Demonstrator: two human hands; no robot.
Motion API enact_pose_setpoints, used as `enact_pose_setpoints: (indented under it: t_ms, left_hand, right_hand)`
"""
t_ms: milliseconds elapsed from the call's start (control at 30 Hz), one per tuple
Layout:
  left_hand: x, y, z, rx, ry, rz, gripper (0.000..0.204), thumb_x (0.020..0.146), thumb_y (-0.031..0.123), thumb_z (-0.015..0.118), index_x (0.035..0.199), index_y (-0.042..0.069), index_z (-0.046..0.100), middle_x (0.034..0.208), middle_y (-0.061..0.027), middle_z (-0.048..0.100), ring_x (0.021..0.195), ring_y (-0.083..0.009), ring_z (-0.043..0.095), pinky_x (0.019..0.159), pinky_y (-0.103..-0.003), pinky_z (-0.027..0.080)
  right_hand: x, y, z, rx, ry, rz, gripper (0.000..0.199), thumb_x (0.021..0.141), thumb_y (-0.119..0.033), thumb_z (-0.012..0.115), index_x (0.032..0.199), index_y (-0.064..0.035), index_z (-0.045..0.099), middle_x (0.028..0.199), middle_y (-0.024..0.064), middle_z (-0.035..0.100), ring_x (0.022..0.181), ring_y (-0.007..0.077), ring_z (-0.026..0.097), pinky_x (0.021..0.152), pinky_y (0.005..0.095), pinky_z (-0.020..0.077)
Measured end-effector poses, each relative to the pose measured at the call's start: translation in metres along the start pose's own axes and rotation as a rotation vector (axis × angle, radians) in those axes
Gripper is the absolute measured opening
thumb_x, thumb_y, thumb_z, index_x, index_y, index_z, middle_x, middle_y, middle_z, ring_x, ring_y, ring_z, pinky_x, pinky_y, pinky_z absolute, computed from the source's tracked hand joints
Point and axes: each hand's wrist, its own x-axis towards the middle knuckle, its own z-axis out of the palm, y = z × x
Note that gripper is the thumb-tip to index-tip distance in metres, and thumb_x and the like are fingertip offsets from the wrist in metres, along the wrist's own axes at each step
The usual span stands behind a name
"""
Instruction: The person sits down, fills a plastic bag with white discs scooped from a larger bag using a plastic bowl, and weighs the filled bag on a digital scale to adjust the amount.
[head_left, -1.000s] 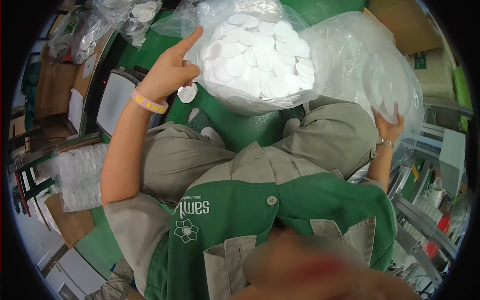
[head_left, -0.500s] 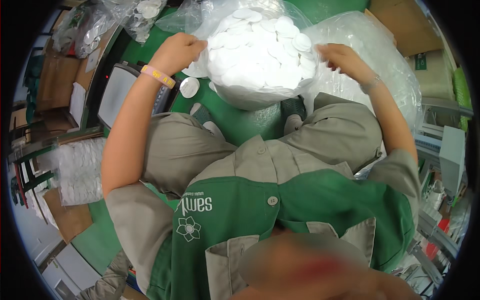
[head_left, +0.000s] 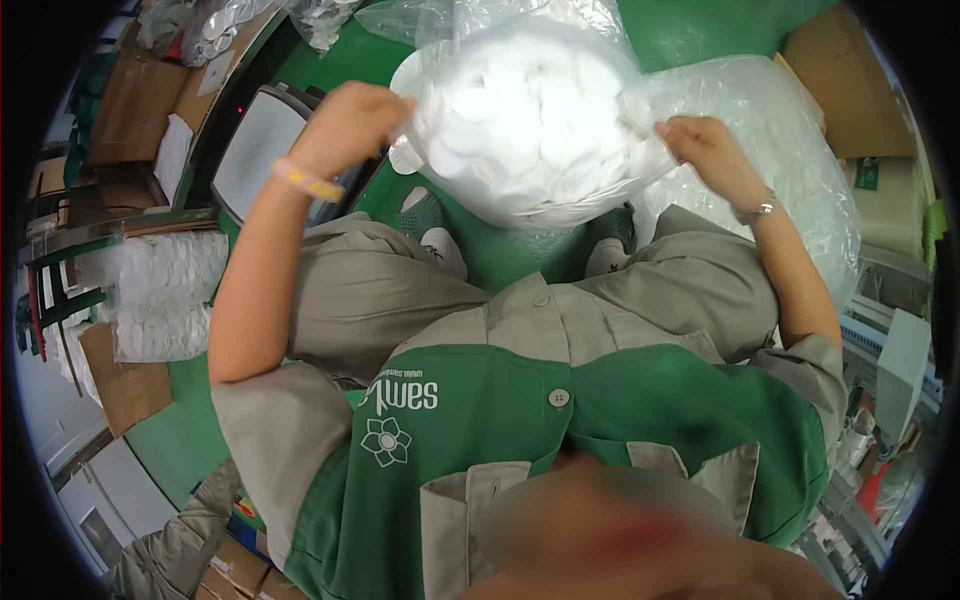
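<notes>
A clear plastic bag (head_left: pixel 500 205) full of flat white discs (head_left: pixel 520 110) sits in front of my feet. My left hand (head_left: pixel 355 122), smeared by motion, has its fingers closed at the bag's left rim. On the opposite side, my right hand (head_left: pixel 712 152) pinches the bag's edge between thumb and fingers, and the plastic stretches taut toward it. The film now lies partly over the discs, so they look hazy. A loose white disc (head_left: pixel 404 157) lies on the green floor below my left hand, partly hidden by the bag.
Another large clear bag (head_left: pixel 800 180) stands to the right, beside a cardboard box (head_left: pixel 850 85). At the left are a grey flat-topped device (head_left: pixel 258 150) and a stack of bagged white pieces (head_left: pixel 170 295). A grey sleeve (head_left: pixel 185 535) of another person shows at the lower left.
My right hand has moved outward, drawing the bag's edge with it. My left hand has shifted slightly down. Plastic film has come over the discs, which were uncovered before.
</notes>
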Motion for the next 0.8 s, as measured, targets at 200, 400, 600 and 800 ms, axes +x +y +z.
enact_pose_setpoints:
  t_ms: [200, 400, 600, 800]
  left_hand:
    - [-0.011, 0.008, -0.004, -0.303, 0.13, 0.018, 0.033, 0.081, 0.022, 0.052, 0.055, 0.002, 0.049, 0.052, 0.0004, 0.046, 0.046, -0.0064, 0.041, 0.043, -0.021, 0.033]
    - [-0.008, 0.013, -0.019, -0.139, 0.138, 0.13, 0.032, 0.081, 0.02, 0.051, 0.057, 0.0, 0.049, 0.051, -0.0005, 0.045, 0.046, -0.009, 0.042, 0.045, -0.025, 0.035]
    - [0.01, 0.0, -0.002, -0.3, -0.011, 0.02, 0.028, 0.081, 0.02, 0.052, 0.062, -0.001, 0.055, 0.054, -0.001, 0.049, 0.049, -0.0078, 0.046, 0.046, -0.022, 0.037]
    - [-0.027, 0.033, -0.024, -0.4, 0.106, 0.116, 0.028, 0.082, 0.019, 0.051, 0.059, 0.004, 0.05, 0.054, 0.0014, 0.044, 0.048, -0.0065, 0.041, 0.046, -0.019, 0.033]
  right_hand:
    - [0.0, -0.02, -0.003, 0.128, 0.179, -0.088, 0.035, 0.086, -0.022, 0.05, 0.058, -0.0032, 0.042, 0.054, -0.0029, 0.037, 0.053, 0.0059, 0.034, 0.049, 0.0222, 0.0285]
    - [0.006, -0.022, -0.016, 0.094, 0.143, -0.152, 0.032, 0.086, -0.019, 0.049, 0.059, -0.0014, 0.043, 0.054, -0.0018, 0.037, 0.053, 0.0066, 0.034, 0.05, 0.0227, 0.0297]
    - [0.015, -0.012, -0.009, 0.021, 0.16, -0.116, 0.032, 0.085, -0.019, 0.05, 0.06, -0.0009, 0.044, 0.055, -0.0019, 0.038, 0.053, 0.0065, 0.035, 0.049, 0.0223, 0.0302]
    - [-0.007, -0.022, -0.04, 0.338, 0.322, -0.321, 0.026, 0.085, -0.017, 0.051, 0.064, -0.0016, 0.049, 0.059, -0.0052, 0.04, 0.054, 0.0046, 0.034, 0.051, 0.0201, 0.0282]
